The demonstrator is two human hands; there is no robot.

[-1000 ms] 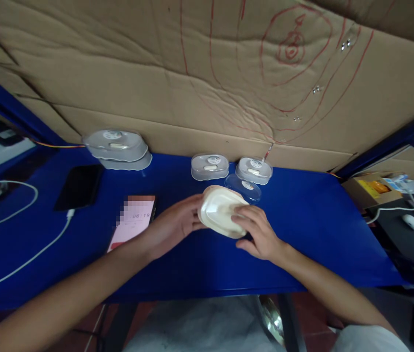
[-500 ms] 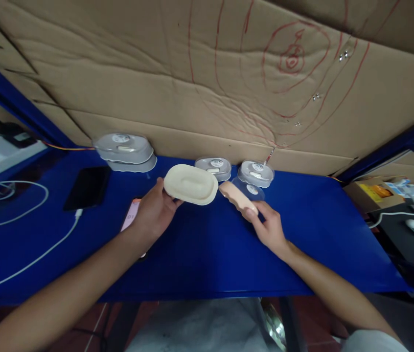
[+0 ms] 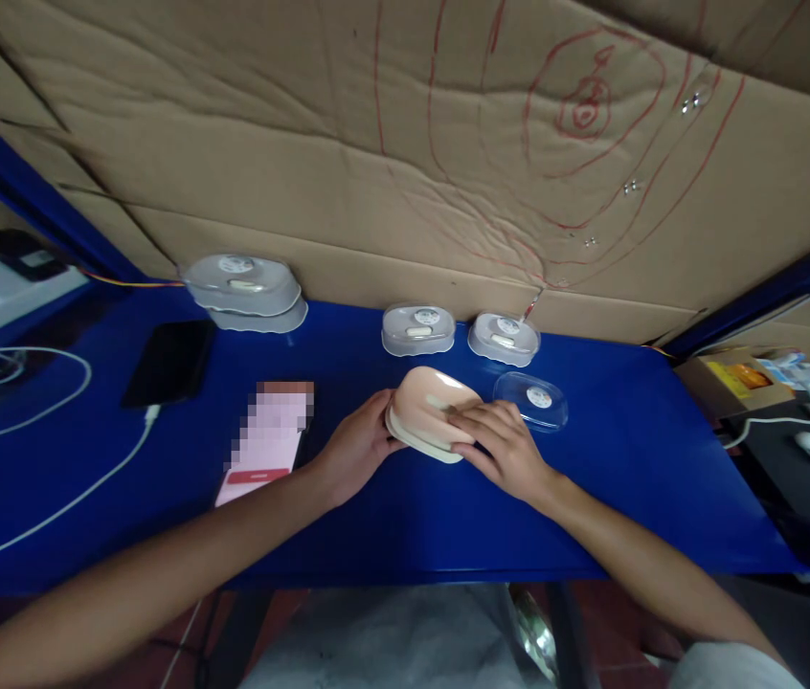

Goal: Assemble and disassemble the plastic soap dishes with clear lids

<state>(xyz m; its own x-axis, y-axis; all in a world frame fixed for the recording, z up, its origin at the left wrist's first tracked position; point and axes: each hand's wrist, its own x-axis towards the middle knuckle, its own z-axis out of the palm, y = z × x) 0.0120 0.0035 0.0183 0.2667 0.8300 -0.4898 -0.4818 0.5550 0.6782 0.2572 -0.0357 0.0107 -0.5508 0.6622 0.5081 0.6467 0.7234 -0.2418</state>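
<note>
My left hand [image 3: 358, 445] grips the left end of a cream oval dish [image 3: 419, 446], its fingertips partly hidden behind it. Over that dish sits a glossy peach oval dish [image 3: 423, 394], slightly tilted; whether the two are fully seated together I cannot tell. My right hand [image 3: 509, 445] is closed on the right side of the peach dish, fingers on top and thumb at the near edge. Both hands hold the pieces above the blue table [image 3: 440, 526]. Just beyond my right hand lies a clear plastic lid [image 3: 554, 411] with a round label.
Two clear-topped oval containers [image 3: 419, 337] stand at the back, with a stack of similar ones [image 3: 251, 292] further left. A lit phone [image 3: 272, 431], a black phone [image 3: 168, 364] and a white cable [image 3: 110, 488] lie at the left. A cardboard wall [image 3: 268, 172] rises behind.
My hands have come together, bringing the peach dish left onto the cream dish, which has moved right and nearer. The clear lid and lit phone are now less covered.
</note>
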